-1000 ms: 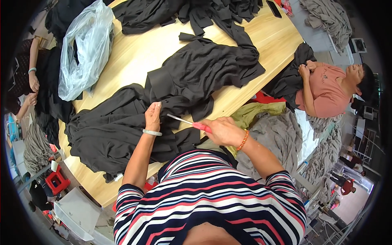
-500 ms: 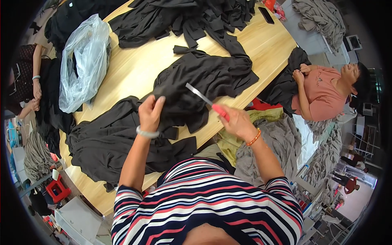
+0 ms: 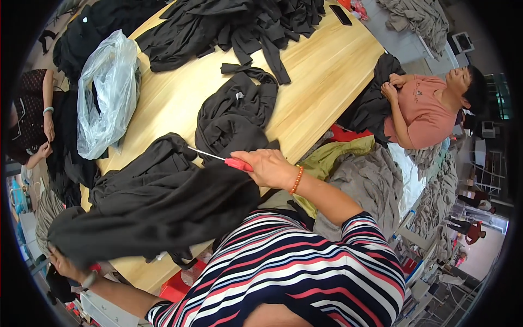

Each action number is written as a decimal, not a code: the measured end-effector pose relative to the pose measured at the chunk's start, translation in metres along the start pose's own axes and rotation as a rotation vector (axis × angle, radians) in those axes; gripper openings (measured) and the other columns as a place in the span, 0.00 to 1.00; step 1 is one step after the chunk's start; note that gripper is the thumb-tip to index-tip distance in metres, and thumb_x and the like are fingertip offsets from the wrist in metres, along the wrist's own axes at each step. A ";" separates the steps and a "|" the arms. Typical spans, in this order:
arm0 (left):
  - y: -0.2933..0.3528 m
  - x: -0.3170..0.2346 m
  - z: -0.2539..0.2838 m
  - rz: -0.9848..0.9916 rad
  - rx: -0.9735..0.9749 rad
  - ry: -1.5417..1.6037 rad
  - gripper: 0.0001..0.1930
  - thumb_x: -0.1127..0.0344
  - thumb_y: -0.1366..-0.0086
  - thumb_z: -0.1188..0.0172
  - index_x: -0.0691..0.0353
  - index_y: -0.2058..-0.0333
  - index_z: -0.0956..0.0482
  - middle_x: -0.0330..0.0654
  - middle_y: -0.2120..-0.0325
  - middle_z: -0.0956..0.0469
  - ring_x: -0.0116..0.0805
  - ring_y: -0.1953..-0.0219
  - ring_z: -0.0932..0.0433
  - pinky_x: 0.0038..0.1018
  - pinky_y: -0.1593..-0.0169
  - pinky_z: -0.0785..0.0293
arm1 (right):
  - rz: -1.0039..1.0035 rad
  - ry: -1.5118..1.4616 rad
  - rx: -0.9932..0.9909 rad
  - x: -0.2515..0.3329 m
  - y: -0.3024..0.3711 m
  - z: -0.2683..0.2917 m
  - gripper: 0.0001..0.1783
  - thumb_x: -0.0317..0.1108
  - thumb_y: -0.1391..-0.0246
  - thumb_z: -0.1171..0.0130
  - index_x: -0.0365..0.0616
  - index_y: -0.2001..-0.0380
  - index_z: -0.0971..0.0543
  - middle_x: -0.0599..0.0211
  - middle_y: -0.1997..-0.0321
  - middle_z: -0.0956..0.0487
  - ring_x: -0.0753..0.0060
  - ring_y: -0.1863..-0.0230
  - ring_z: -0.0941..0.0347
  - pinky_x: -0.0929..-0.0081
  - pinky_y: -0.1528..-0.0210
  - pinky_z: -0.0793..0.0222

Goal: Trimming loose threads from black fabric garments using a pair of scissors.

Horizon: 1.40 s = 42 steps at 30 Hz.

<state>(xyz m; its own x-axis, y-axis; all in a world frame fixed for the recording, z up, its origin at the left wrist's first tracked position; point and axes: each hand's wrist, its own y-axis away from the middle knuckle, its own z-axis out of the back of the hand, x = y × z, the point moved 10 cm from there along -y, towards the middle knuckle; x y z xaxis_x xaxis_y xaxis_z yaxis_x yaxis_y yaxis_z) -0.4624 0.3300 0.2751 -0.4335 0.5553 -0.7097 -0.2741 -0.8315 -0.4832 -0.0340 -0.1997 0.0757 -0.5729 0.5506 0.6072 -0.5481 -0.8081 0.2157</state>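
Observation:
At the left my left hand [image 3: 66, 266] grips the end of a black garment [image 3: 163, 210]. The cloth stretches across the near side of the table towards my right hand. My right hand [image 3: 272, 169] is closed round a red-handled tool [image 3: 238, 164] with a slim metal shaft pointing left. Whether its fingers also pinch the cloth is hidden. Just beyond the tool lies another black garment [image 3: 234, 109], crumpled, with a small white tag on it.
A pile of black garments [image 3: 218, 27] covers the table's far side. An open clear plastic bag [image 3: 109, 92] stands at the left, a phone [image 3: 341, 14] at the far right corner. Co-workers handle dark cloth on either side. Grey cloth [image 3: 359, 191] is heaped at the right.
My left hand has swung far left, drawing a black garment along the near side. My right hand with the tool has moved left. The middle garment lies more bunched.

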 end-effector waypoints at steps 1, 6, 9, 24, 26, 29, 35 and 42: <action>-0.017 0.068 0.082 0.114 -0.192 -0.320 0.21 0.49 0.38 0.39 0.64 0.60 0.20 0.47 0.62 0.18 0.37 0.66 0.18 0.31 0.62 0.23 | 0.024 -0.026 0.035 0.008 -0.004 -0.013 0.25 0.35 0.49 0.44 0.51 0.45 0.30 0.50 0.66 0.20 0.48 0.61 0.22 0.54 0.56 0.28; 0.036 0.086 -0.058 -0.200 -0.076 -0.634 0.25 0.57 0.37 0.41 0.74 0.50 0.27 0.56 0.56 0.22 0.50 0.54 0.23 0.36 0.50 0.29 | -0.163 -0.012 0.050 -0.046 -0.002 -0.004 0.27 0.36 0.46 0.45 0.51 0.42 0.33 0.46 0.65 0.20 0.45 0.61 0.22 0.54 0.58 0.28; 0.159 -0.082 -0.324 0.025 0.584 -0.470 0.22 0.62 0.42 0.36 0.69 0.52 0.26 0.55 0.53 0.26 0.50 0.50 0.28 0.35 0.46 0.33 | -0.373 0.028 0.013 -0.093 0.016 0.013 0.31 0.38 0.45 0.45 0.50 0.38 0.37 0.45 0.66 0.20 0.43 0.61 0.23 0.53 0.58 0.28; 0.301 -0.286 -0.541 -0.350 0.704 0.397 0.29 0.75 0.46 0.36 0.66 0.44 0.33 0.52 0.58 0.27 0.49 0.55 0.28 0.36 0.50 0.32 | -0.409 -0.435 -0.497 -0.194 -0.062 0.019 0.14 0.33 0.56 0.37 0.41 0.63 0.20 0.52 0.72 0.20 0.45 0.62 0.23 0.55 0.58 0.29; 0.313 -0.233 -0.553 -0.198 0.747 0.255 0.41 0.65 0.48 0.29 0.66 0.38 0.41 0.51 0.55 0.30 0.42 0.55 0.29 0.33 0.49 0.32 | -0.469 -0.538 -0.528 -0.212 -0.052 0.024 0.16 0.35 0.56 0.36 0.41 0.62 0.20 0.51 0.69 0.19 0.46 0.61 0.23 0.56 0.57 0.29; 0.360 -0.165 -0.556 0.202 0.901 0.307 0.51 0.56 0.54 0.24 0.69 0.37 0.45 0.53 0.55 0.31 0.43 0.56 0.29 0.33 0.50 0.32 | -0.454 -0.495 -0.618 -0.218 -0.040 0.041 0.25 0.39 0.57 0.32 0.44 0.54 0.23 0.49 0.56 0.21 0.47 0.53 0.25 0.60 0.50 0.30; 0.391 -0.153 -0.553 0.246 1.015 -0.092 0.39 0.67 0.51 0.31 0.70 0.42 0.38 0.53 0.48 0.29 0.42 0.49 0.29 0.32 0.45 0.32 | -0.608 -0.237 -0.314 -0.210 -0.054 0.019 0.29 0.36 0.56 0.34 0.46 0.48 0.27 0.49 0.52 0.23 0.44 0.49 0.28 0.59 0.48 0.31; 0.253 -0.206 -0.477 0.734 1.146 0.929 0.32 0.77 0.52 0.44 0.69 0.44 0.33 0.44 0.50 0.26 0.32 0.49 0.26 0.26 0.44 0.33 | -0.266 -0.158 -0.481 -0.171 -0.027 0.146 0.23 0.21 0.52 0.41 0.41 0.50 0.25 0.60 0.53 0.20 0.66 0.52 0.23 0.71 0.47 0.31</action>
<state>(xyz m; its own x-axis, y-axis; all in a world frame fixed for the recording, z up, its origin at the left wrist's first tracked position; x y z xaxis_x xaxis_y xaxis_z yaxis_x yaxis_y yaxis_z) -0.0329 0.0124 0.0548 -0.2339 -0.4707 -0.8507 -0.8907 -0.2471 0.3816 0.1680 -0.3027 0.0773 -0.2994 0.6541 0.6947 -0.8978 -0.4396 0.0269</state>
